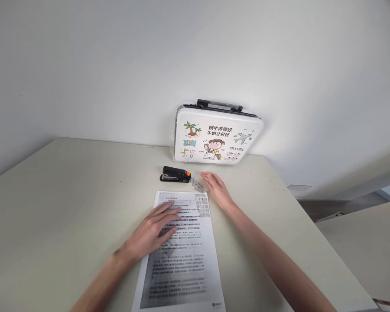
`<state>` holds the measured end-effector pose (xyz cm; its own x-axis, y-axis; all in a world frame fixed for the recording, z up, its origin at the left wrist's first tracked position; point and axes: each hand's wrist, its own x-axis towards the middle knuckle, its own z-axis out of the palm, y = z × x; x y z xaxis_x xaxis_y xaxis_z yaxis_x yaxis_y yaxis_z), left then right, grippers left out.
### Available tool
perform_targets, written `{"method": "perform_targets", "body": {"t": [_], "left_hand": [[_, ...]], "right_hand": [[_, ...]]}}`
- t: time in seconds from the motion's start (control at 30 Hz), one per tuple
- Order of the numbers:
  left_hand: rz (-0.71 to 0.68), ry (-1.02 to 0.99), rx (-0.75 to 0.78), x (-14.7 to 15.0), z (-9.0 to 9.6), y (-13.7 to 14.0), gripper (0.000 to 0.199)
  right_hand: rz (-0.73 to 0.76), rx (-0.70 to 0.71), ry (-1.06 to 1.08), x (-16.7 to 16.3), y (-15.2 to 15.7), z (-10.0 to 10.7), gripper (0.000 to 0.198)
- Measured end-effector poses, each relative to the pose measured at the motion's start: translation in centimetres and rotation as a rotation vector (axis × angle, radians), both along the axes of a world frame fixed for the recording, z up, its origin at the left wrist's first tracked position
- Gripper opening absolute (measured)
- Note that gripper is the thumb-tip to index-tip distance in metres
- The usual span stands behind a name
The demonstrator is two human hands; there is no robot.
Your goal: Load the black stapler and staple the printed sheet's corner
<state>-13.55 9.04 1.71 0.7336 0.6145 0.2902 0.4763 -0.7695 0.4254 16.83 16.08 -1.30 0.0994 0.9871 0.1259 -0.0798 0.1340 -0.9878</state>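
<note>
My left hand (154,229) lies with fingers spread over the printed paper (185,268), covering part of its text. My right hand (217,188) is beside several small grey staple strips (197,185), its fingers stretched out and close together; I see nothing held in it. A black stapler (174,174) with an orange button rests on its base just beyond the paper's top edge, its right end touching or nearly touching the staple strips.
A white hard case (217,136) with cartoon prints and a black handle leans against the wall (117,78) at the table's back. The pale table (68,208) ends at the right, where another light surface (357,247) stands lower.
</note>
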Motion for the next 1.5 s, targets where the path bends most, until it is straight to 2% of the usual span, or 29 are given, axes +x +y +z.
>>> {"method": "perform_targets", "body": {"t": [0.27, 0.43, 0.53, 0.67, 0.83, 1.03, 1.17, 1.3, 1.5], "left_hand": [[0.093, -0.067, 0.014, 0.1, -0.4, 0.1, 0.028], [0.142, -0.163, -0.018, -0.2, 0.2, 0.1, 0.028], [0.307, -0.256, -0.100, -0.8, 1.0, 0.2, 0.030], [0.586, -0.388, -0.358, -1.6, 1.9, 0.7, 0.042], [0.688, -0.527, -0.466, -1.9, 2.3, 1.2, 0.049], [0.724, -0.609, -0.485, -2.0, 2.2, 1.4, 0.046], [0.702, -0.488, -0.474, -1.7, 2.3, 1.2, 0.050], [0.605, -0.317, -0.443, -1.3, 1.8, 1.0, 0.046], [0.420, -0.234, -0.275, -1.7, 0.6, 1.3, 0.029]], "right_hand": [[-0.158, 0.037, -0.163, 0.6, -3.2, -0.7, 0.034], [-0.303, 0.044, -0.256, 0.6, -4.6, -1.2, 0.027], [-0.343, 0.035, -0.268, 0.7, -4.9, -1.2, 0.025], [-0.317, 0.034, -0.279, 0.6, -5.1, -0.7, 0.024], [-0.292, 0.027, -0.291, 0.3, -5.4, -0.2, 0.023], [-0.277, 0.026, -0.295, 0.2, -5.5, -0.2, 0.021], [-0.274, 0.018, -0.293, 0.2, -5.6, -0.2, 0.021], [-0.267, 0.008, -0.302, 0.2, -6.1, -0.1, 0.021], [-0.267, -0.023, -0.354, -0.1, -6.8, 0.2, 0.021]]}}
